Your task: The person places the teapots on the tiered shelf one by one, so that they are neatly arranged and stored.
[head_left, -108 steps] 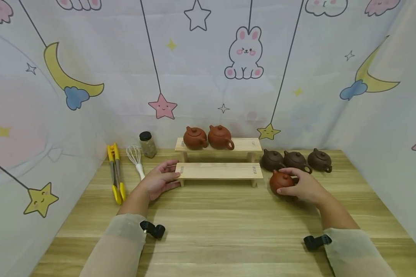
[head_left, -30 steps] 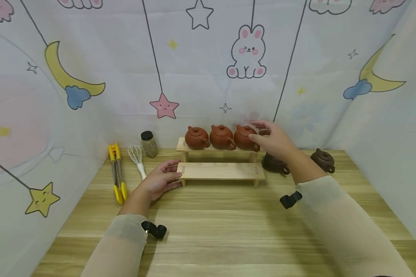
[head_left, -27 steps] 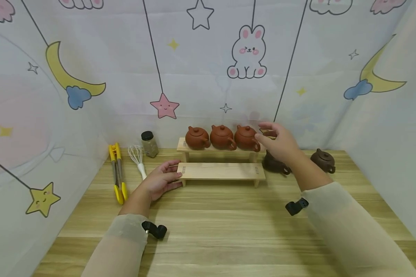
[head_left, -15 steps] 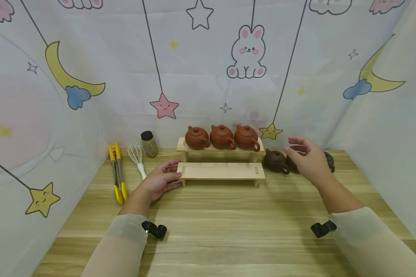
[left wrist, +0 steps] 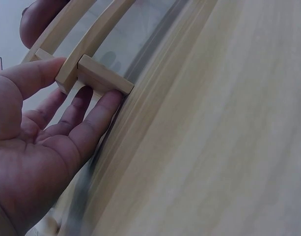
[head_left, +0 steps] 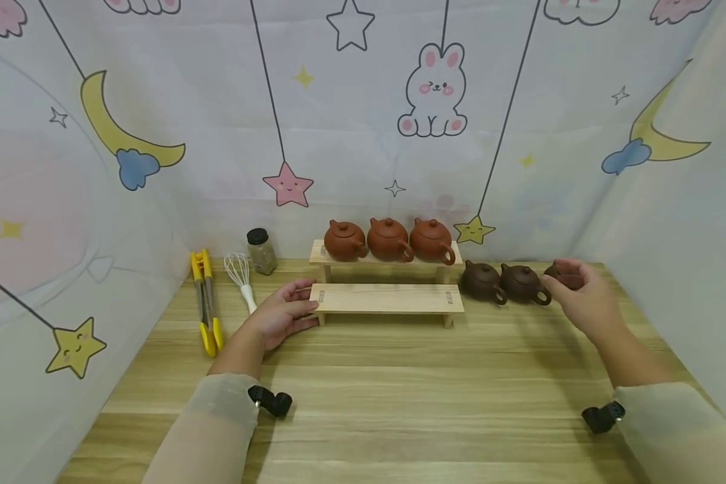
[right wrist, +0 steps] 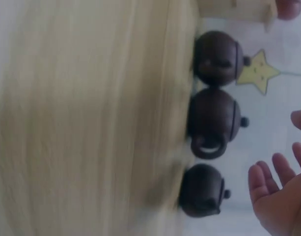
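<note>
The loose-fingered right hand [head_left: 588, 301] had moved from the red teapots [head_left: 388, 240] toward the rightmost dark teapot [right wrist: 201, 191] on the counter [head_left: 411, 403], which a hasty grab might have tipped, while the relaxed left hand [head_left: 281, 316] touched the lower shelf [head_left: 387, 297].

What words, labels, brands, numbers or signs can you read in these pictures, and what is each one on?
No text can be read here.
Lower wooden shelf: dark marks near both ends, too small to make out.
Jar: no readable label.
Backdrop: drawings such as stars and a rabbit, no letters.
Red teapots and dark teapots: no legible marks.
</note>
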Demonstrator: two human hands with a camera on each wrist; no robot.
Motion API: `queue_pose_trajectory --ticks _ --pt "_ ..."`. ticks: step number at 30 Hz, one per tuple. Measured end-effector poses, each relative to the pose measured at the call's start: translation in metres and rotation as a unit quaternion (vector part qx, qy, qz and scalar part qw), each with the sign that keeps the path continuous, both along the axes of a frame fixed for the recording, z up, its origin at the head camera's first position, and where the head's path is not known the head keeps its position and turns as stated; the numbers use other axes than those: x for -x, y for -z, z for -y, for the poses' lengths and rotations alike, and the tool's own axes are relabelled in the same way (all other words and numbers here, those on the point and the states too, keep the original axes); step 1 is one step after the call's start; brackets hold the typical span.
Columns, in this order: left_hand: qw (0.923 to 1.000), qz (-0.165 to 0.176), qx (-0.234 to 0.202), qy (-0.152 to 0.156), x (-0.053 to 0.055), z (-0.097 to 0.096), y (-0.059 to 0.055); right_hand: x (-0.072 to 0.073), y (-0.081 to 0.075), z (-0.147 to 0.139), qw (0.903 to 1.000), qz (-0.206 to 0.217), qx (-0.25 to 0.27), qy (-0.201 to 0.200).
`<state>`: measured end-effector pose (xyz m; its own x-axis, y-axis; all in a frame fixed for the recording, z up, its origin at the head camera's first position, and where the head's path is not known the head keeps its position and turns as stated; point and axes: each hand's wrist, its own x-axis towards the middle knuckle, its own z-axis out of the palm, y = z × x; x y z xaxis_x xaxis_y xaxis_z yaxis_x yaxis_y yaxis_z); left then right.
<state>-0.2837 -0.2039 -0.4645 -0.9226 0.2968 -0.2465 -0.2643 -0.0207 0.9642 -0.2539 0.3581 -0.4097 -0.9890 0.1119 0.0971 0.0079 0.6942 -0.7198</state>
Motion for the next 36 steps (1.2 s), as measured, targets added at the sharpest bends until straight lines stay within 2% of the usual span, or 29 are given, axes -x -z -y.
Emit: queue_pose_trajectory --ticks 7,15,22,27,33,36 --pt "1.0 0.0 -0.001 0.0 0.001 0.0 0.0 0.018 0.002 -0.028 0.9992 0.013 -0.01 0.036" --pt "1.0 -0.001 -0.001 0.002 0.001 -0.001 0.0 0.035 0.003 -0.051 0.9977 0.027 -0.025 0.058" --pt "1.0 -0.003 -0.001 0.003 0.001 -0.001 0.001 0.048 0.013 -0.062 0.9962 0.075 -0.021 0.038" --pt "1.0 -0.003 0.0 0.005 0.001 0.0 0.0 0.052 0.025 -0.063 0.9932 0.11 -0.022 0.032" --pt "1.0 -0.002 0.002 0.003 0.001 0.0 0.0 0.055 0.023 -0.056 0.9915 0.115 -0.053 0.028" --pt "1.0 -0.001 0.002 0.001 0.001 0.0 0.0 0.059 0.026 -0.056 0.9922 0.111 -0.051 0.027"
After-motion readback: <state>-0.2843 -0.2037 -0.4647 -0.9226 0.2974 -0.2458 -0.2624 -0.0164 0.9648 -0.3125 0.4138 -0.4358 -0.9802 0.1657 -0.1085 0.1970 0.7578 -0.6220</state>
